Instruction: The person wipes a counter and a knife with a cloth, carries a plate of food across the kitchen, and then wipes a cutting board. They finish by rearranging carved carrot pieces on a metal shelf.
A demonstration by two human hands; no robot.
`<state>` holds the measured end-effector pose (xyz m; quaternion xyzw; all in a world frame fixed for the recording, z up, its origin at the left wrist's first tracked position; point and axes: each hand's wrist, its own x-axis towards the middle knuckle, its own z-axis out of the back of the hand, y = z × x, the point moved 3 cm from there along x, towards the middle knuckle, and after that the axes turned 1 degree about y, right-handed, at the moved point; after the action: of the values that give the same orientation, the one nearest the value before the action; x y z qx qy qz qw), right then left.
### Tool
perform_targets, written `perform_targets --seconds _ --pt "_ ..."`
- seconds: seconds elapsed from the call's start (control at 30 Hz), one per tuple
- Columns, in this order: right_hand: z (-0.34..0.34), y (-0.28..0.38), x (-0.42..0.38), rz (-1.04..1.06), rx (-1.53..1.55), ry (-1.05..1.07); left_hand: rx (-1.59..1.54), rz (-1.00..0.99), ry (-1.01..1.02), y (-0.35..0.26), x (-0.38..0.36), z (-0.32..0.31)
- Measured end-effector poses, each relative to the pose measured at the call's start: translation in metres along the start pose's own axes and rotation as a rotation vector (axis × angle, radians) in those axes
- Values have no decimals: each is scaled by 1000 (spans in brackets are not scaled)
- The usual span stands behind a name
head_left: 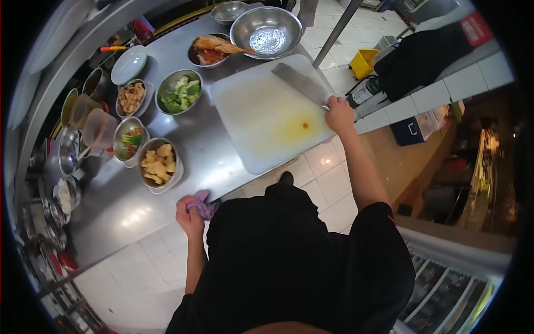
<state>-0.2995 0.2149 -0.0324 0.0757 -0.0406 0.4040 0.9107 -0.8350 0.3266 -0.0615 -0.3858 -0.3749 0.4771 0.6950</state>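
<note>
My right hand [340, 116] is closed around the handle of a cleaver [300, 83], whose wide blade lies over the far right part of a white cutting board [245, 122]. Yellow stains and a small brown spot mark the board. At the table's front edge, my left hand [190, 216] grips a crumpled purple cloth [206, 205]. Closest to that hand stands a bowl of pale yellow chunks, which look like ginger [159, 164].
Left of the board are bowls of green vegetables [181, 94], mixed chopped vegetables [132, 139] and brown pieces [131, 98]. Behind it stand a bowl of meat [211, 51] and a large steel bowl [266, 33]. A metal post [336, 33] rises beyond the board's far right corner.
</note>
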Motion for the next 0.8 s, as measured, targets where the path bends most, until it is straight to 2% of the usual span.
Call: perform_targets --seconds 0.07,0.1,0.17,0.23,0.3,0.33,0.37,0.4,0.43,0.47,0.53,0.6,0.67,0.73,0.8 --pt "-1 -3 15 86 50 60 -57 -43 -18 -39 19 -42" --pt "2 -2 21 115 101 136 25 -42 9 -51 36 -60" --pt "19 2 23 152 147 229 271 -177 57 -58 71 -93" --pt "38 12 13 196 327 462 661 -200 41 -54 88 -130" --pt "15 5 -20 268 909 446 734 -143 20 -40 82 -151" --pt "51 22 -39 30 891 782 804 -108 15 -33 84 -160" --pt "48 24 -60 -22 1025 936 780 -74 22 -26 86 -159" --pt "39 25 -82 -113 1309 1164 786 -78 39 -22 85 -158" --pt "37 30 -101 -133 1323 1270 779 -69 14 -19 83 -153" --pt "26 28 -124 -123 1311 1292 765 -71 -8 -20 89 -155" --pt "25 4 -123 -265 1394 1181 810 -63 -23 -23 93 -158" --pt "25 -34 -104 -358 1282 947 869 -56 -28 -21 93 -156" --pt "34 -63 -75 -337 1039 758 802 -147 -78 -16 96 -155" --pt "40 -84 -49 -293 958 624 741 -165 -75 -19 93 -153" --pt "37 -101 -32 -312 985 596 682 -193 -93 -20 94 -148"
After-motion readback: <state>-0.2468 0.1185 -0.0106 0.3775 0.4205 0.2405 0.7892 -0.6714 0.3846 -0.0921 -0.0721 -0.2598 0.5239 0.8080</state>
